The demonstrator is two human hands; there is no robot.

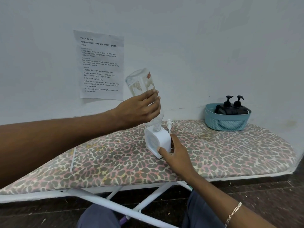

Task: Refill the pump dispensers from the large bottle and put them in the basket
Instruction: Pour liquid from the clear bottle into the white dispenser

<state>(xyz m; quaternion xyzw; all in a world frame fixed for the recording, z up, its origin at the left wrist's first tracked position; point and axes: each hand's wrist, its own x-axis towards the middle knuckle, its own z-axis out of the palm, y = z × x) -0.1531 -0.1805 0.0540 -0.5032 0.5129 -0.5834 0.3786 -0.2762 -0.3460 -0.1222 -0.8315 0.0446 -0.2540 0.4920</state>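
large clear bottle (pixel 141 83): 1 | white dispenser (pixel 158 142): 1 | loose white pump head (pixel 169 124): 1 | black pump dispensers (pixel 221 109) (pixel 241 111): 2 | teal basket (pixel 227 124): 1 | ironing board (pixel 115 162): 1 | printed wall sheet (pixel 101 65): 1

Both forearms are shown bare up to the frame edge. A chain bracelet (pixel 234 213) of pale metal links is worn on the right wrist. Grey-blue trousers (pixel 202 211) are seen over both knees. Short fingernails are seen on the left hand (pixel 139 109) and the right hand (pixel 174 153).
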